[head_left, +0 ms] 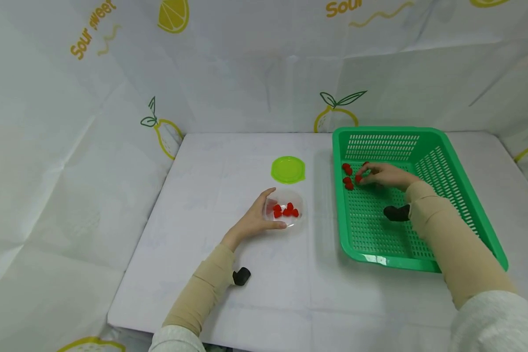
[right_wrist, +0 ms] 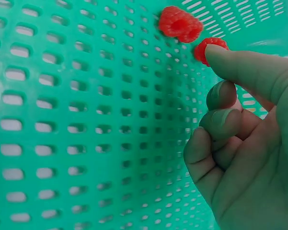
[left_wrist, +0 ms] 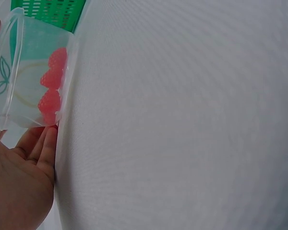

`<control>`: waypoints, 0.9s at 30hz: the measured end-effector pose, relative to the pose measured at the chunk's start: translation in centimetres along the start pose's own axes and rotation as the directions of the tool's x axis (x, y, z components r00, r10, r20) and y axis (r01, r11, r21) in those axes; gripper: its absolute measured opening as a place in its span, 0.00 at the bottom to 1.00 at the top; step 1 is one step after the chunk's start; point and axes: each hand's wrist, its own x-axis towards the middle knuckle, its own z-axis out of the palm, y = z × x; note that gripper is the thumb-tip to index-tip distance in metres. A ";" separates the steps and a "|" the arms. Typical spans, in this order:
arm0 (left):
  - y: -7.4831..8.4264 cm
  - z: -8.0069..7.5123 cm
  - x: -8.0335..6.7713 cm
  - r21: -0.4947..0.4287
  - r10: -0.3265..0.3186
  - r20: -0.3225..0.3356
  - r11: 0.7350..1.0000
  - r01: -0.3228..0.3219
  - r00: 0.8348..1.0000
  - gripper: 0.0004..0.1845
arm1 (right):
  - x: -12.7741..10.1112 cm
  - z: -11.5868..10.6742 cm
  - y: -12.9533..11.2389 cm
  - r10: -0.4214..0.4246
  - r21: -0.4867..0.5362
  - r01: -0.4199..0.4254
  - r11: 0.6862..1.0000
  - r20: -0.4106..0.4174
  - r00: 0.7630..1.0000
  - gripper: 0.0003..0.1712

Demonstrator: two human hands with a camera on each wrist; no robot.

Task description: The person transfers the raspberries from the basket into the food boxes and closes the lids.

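My left hand (head_left: 252, 218) holds a clear plastic tub (left_wrist: 36, 40) standing on the table, thumb on the near side and fingers round the far side. Several red raspberries (left_wrist: 51, 78) lie on the tub's bottom. Inside the green basket (head_left: 344, 222), at its left part, my right hand (head_left: 386, 176) pinches a raspberry (right_wrist: 200, 51) between thumb and forefinger, with its other fingers curled in. Close by on the basket floor lie more raspberries (right_wrist: 175, 22), with a few along the left wall in the head view.
A lime-green lid (head_left: 288, 169) lies flat on the white-covered table (head_left: 193, 195), just beyond the tub. The basket has raised, slotted walls on the right side of the table. Behind hangs a white sheet (head_left: 255, 68) printed with lemons.
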 end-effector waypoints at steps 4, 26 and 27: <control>0.0 0.0 0.1 0.001 0.002 -0.001 1.000 -0.002 1.000 0.54 | -0.5 -0.3 -0.6 -0.025 0.024 0.025 0.999 -0.008 1.000 0.25; 1.4 -0.4 -0.5 0.000 -0.009 0.046 1.000 0.009 0.999 0.53 | -2.4 -0.5 -6.4 -0.183 0.107 0.199 0.974 -0.144 0.972 0.21; 0.8 -0.3 -0.2 0.002 -0.007 0.042 1.000 0.007 0.999 0.54 | -2.4 -0.5 -6.7 -0.195 0.116 0.212 0.970 -0.142 0.971 0.21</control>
